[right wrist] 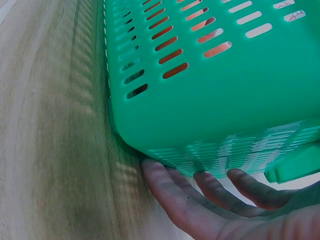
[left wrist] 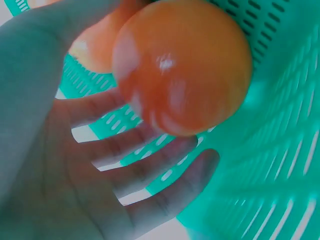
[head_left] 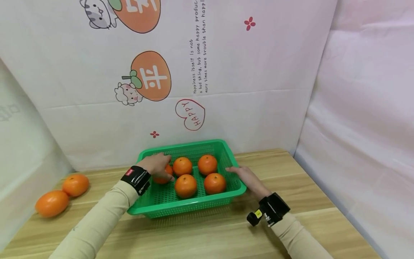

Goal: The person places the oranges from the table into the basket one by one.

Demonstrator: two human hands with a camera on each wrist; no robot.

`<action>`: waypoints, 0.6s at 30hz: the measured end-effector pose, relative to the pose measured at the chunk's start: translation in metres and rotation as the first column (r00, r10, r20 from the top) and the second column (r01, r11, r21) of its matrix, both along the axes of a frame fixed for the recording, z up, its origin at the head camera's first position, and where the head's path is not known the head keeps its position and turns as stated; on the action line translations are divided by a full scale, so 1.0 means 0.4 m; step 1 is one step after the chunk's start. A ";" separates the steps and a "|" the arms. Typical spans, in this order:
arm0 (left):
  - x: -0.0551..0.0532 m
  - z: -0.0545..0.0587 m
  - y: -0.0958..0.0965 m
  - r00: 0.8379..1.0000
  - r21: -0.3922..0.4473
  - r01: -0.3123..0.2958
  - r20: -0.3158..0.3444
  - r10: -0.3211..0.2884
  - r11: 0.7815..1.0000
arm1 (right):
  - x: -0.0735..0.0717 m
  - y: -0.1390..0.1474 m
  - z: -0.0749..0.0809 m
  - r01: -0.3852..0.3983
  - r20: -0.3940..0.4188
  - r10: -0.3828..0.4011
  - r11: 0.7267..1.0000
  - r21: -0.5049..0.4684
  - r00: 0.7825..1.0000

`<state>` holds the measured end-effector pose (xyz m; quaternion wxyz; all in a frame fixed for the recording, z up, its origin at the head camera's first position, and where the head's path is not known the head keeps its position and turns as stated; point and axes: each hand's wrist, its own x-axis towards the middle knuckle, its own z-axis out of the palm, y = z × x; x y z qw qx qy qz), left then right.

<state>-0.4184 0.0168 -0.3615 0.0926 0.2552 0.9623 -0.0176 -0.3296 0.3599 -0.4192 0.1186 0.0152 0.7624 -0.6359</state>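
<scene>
Inside the green basket point(head_left: 185, 203), my left hand point(head_left: 157, 166) reaches over an orange point(left wrist: 185, 67) at the left end. The fingers point(left wrist: 165, 200) are spread and fairly straight, some tips hidden behind the fruit, and a gap shows between palm and orange. Several more oranges point(head_left: 185, 186) sit on the basket floor to the right. At the right side of the basket, my right hand point(head_left: 247, 176) holds the wall. One digit laps over the rim in the head view, while fingertips point(right wrist: 235, 175) meet the slotted outside low down in the right wrist view.
Two oranges, one farther back point(head_left: 76, 185) and one nearer point(head_left: 52, 203), lie together on the wooden table point(head_left: 200, 233) left of the basket. A white printed cloth point(head_left: 226, 64) hangs right behind the basket, with white cloth point(head_left: 362, 126) along the right side too.
</scene>
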 end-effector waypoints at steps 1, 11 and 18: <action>0.004 0.006 -0.001 1.000 0.001 0.002 -0.003 -0.002 1.000 | -0.001 0.000 0.000 -0.004 -0.002 0.004 1.000 0.002 1.000; 0.009 0.070 -0.032 1.000 0.086 0.025 -0.013 -0.024 0.996 | -0.005 0.002 -0.001 -0.020 0.006 0.020 1.000 -0.007 1.000; -0.007 0.091 -0.085 0.992 0.143 0.042 -0.123 -0.025 0.989 | -0.006 -0.002 -0.001 -0.025 0.013 0.025 1.000 -0.015 1.000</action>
